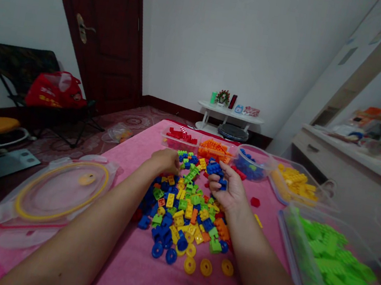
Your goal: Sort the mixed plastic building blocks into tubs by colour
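Observation:
A heap of small plastic building blocks (185,209) in blue, yellow, green, orange and red lies on a pink cloth (140,274). My left hand (166,160) rests knuckles-up on the far side of the heap, fingers curled down among the blocks; what they grip is hidden. My right hand (226,189) is held palm-up over the heap's right side, its fingers cupped round several blue blocks (217,171). A lone red block (255,202) lies just right of that hand.
Clear tubs stand along the far edge: red blocks (178,138), orange blocks (215,150), blue blocks (252,164), yellow blocks (295,180). A large tub of green blocks (339,272) is at right. Clear lids with a yellow ring (55,193) lie left. A chair, door and side table stand behind.

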{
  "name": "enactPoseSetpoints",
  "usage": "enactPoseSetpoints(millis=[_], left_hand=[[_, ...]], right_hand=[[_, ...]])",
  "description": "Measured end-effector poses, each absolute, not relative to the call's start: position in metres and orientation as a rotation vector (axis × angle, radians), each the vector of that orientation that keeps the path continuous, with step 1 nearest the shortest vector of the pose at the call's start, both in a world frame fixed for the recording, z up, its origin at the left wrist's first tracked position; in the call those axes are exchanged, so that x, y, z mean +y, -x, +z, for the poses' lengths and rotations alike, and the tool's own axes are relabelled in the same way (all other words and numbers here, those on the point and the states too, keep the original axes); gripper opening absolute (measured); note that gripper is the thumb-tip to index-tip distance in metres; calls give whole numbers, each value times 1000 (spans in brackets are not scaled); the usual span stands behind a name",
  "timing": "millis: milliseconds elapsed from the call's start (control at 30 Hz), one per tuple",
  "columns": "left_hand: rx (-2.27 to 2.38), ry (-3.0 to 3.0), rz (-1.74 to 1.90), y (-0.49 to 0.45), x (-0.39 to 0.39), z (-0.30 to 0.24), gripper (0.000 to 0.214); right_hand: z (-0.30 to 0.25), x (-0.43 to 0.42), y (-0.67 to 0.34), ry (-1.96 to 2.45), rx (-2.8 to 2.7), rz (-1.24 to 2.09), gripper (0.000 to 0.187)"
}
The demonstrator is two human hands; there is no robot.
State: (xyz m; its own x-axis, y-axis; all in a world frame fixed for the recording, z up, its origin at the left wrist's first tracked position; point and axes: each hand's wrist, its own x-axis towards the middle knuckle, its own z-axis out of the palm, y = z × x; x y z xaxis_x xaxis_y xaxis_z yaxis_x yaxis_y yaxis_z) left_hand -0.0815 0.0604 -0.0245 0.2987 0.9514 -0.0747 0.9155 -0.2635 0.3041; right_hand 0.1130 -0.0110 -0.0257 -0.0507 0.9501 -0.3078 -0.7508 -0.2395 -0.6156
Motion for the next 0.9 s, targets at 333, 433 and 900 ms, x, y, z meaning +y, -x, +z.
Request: enactPoseSetpoints(millis=[333,433,900], left_hand=[[2055,-2160,549,89,71,-27,31],[2048,-2125,452,96,77,-42,34],[1001,-1993,1272,40,43,-5,26]], right_hand=[[-21,-14,-113,829,-332,1585,11],[-21,-14,-113,807,-341,1592,12],[-20,-16,-108,721,-309,1724,17]])
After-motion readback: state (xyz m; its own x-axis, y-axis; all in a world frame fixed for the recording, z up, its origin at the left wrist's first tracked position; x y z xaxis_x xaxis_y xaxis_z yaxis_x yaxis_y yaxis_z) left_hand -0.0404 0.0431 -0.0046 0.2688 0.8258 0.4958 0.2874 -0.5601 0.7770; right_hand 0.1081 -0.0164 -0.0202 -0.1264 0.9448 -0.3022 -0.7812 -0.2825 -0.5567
